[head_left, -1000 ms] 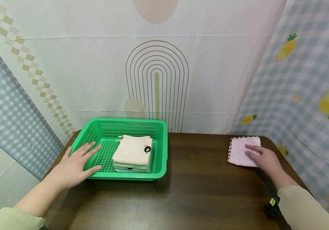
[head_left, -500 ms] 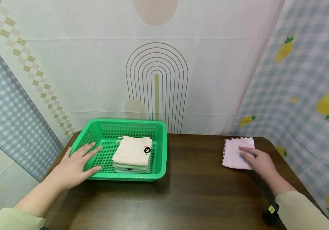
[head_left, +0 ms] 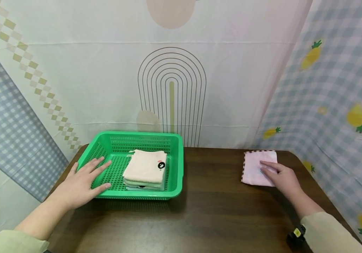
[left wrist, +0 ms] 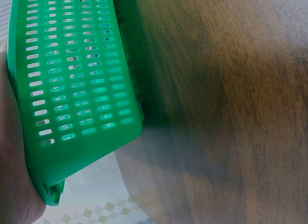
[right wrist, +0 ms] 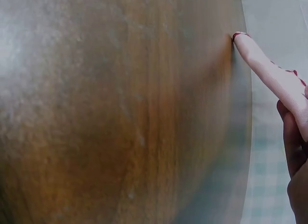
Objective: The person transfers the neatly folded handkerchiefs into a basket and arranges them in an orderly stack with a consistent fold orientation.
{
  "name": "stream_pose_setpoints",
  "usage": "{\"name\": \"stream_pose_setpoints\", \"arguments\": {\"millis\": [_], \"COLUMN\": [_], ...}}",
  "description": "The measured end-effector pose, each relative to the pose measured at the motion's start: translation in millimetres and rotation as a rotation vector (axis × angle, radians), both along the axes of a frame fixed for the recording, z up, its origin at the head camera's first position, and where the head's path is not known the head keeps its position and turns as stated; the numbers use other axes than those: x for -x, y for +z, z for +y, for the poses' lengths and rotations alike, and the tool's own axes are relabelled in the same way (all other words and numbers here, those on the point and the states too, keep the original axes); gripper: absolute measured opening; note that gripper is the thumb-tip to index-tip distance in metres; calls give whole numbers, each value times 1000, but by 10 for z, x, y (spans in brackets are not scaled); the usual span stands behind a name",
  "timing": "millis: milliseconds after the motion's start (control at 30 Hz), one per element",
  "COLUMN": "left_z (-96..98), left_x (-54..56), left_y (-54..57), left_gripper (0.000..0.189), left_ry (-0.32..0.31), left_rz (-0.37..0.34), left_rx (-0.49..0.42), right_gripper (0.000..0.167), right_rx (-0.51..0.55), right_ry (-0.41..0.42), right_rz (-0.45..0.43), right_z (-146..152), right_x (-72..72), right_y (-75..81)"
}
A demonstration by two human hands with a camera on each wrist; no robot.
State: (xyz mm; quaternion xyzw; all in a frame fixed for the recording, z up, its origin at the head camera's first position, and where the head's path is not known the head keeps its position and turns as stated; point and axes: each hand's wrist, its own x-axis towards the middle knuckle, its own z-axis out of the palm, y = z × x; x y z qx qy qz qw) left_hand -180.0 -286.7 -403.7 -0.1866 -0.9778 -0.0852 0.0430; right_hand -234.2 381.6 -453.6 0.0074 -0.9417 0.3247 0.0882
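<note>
My left hand (head_left: pixel 81 184) lies with spread, straight fingers over the left rim of a green plastic basket (head_left: pixel 180 165). In the left wrist view, the hand's edge is against the rim of the basket (left wrist: pixel 72 89). Inside the basket sits a stack of folded small towels (head_left: pixel 146 165), a cream one with a black-and-pink face motif on top. At the right, my right hand (head_left: pixel 283 177) pinches a folded pink towel (head_left: pixel 255 168) with a dark-and-white checked edging. The right wrist view shows that towel (right wrist: pixel 269 70) from the side, fingers at its near end.
A dark brown wooden table (head_left: pixel 212 211) carries everything. Behind it hangs a white printed curtain (head_left: pixel 231 88); a blue checked pineapple-print cloth (head_left: pixel 336 123) closes off the right side, and another blue checked cloth (head_left: pixel 7 116) the left.
The right hand has moved a little to the left with the pink towel. The left hand, the basket and the stack have stayed in place.
</note>
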Motion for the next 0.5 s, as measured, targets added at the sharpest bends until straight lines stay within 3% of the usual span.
{"name": "stream_pose_setpoints", "arguments": {"millis": [267, 500], "left_z": [-8, 4], "left_x": [-4, -8], "left_y": [5, 21], "left_gripper": [77, 77], "left_ry": [0, 0], "left_rz": [-1, -6], "left_rx": [1, -4], "right_gripper": [50, 52], "right_rx": [3, 25], "right_ry": [5, -23], "right_rz": [41, 15], "right_z": [-53, -121], "right_x": [-6, -39], "right_y": [-7, 31]}}
